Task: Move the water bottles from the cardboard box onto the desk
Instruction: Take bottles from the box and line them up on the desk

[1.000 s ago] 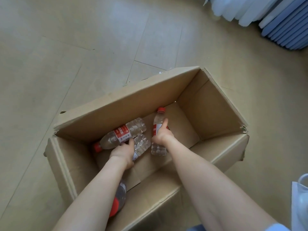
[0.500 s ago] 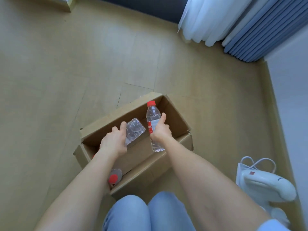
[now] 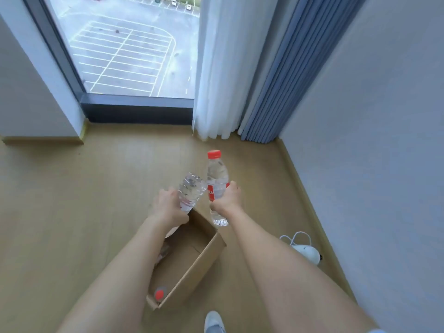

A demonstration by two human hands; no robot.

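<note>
My right hand [image 3: 225,200] grips an upright clear water bottle [image 3: 216,179] with a red cap and red label, held above the floor. My left hand [image 3: 168,206] grips a second clear bottle [image 3: 191,192], tilted with its base pointing away from me. Both bottles are high above the open cardboard box [image 3: 197,265], which stands on the floor below my arms. Another red-capped bottle [image 3: 159,294] lies in the box's near corner, and my left forearm hides much of the box. No desk is in view.
A floor-to-ceiling window [image 3: 125,49] faces me, with white and blue curtains [image 3: 242,68] to its right. A grey wall [image 3: 384,140] runs along the right. A white bag with handles [image 3: 305,251] lies on the wooden floor near that wall. My shoe [image 3: 213,322] shows at the bottom.
Both hands have lifted their bottles out of the box and well above it. The view has risen and tipped up, so the box looks small and the window has come into sight.
</note>
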